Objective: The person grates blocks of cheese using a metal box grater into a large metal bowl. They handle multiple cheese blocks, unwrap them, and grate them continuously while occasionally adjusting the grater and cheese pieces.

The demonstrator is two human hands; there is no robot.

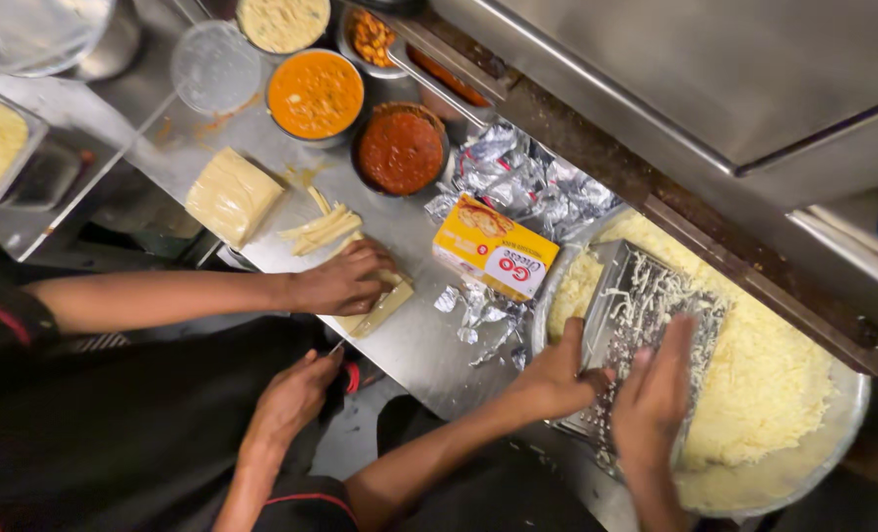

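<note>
Both hands work at a steel grater (646, 310) standing tilted in a round tray (833, 443) heaped with grated cheese (754, 365). Left hand (552, 379) is closed around the grater's near edge. Right hand (650, 404) lies flat on the grating face, fingers nearly straight; whether anything is held under the palm cannot be told.

From the left: a co-worker's upper hand (345, 281) presses on a cheese block (385, 305) on the steel counter (409, 345), and the lower hand (296, 394) grips a knife (345, 363). Cut cheese strips (321, 229) lie just above. Behind stand an orange sauce bowl (316, 94) and a red sauce bowl (400, 150). A yellow box (493, 248) rests among crumpled foil (527, 177), just left of the tray.
</note>
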